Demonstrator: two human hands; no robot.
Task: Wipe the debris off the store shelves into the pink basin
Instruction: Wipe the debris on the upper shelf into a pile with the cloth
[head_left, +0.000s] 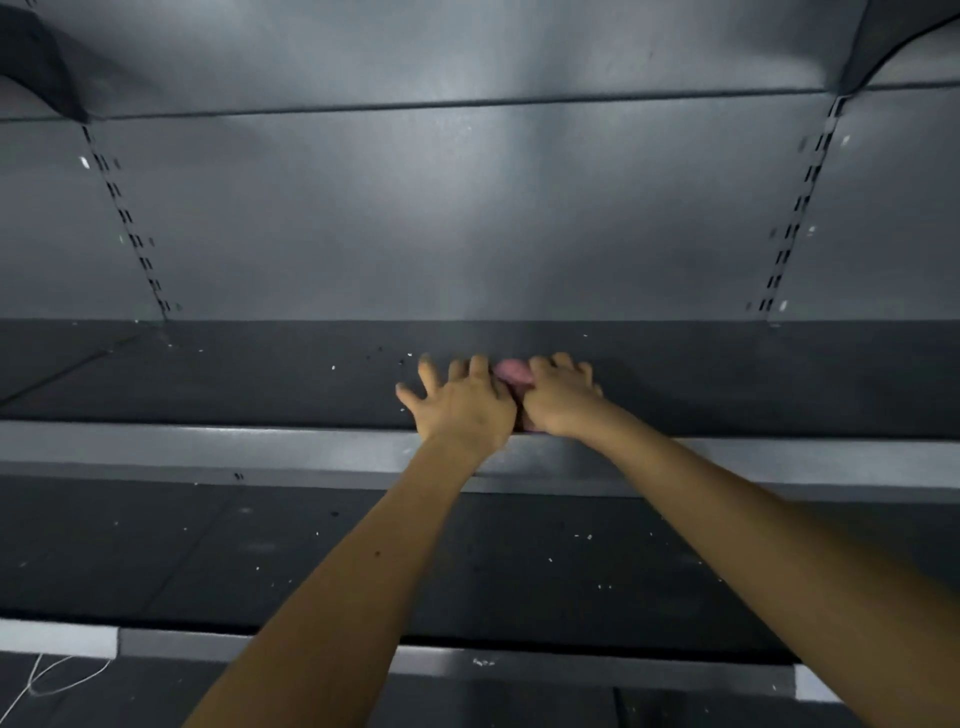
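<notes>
Cloth (511, 373) lies beneath right hand (563, 400), grip curled on it; left hand (462, 402) spread alongside.

A grey back panel (467, 218) filled the upper view, crossed near its top by a horizontal seam. Two slotted uprights ran down it, the left upright (124, 218) and the right upright (795, 218) well apart. A dark bracket (36, 62) curved in the top left corner, another bracket (893, 41) in the top right. A loose white thread (47, 680) lay at the lower left, just below a white label strip (57, 638).
</notes>
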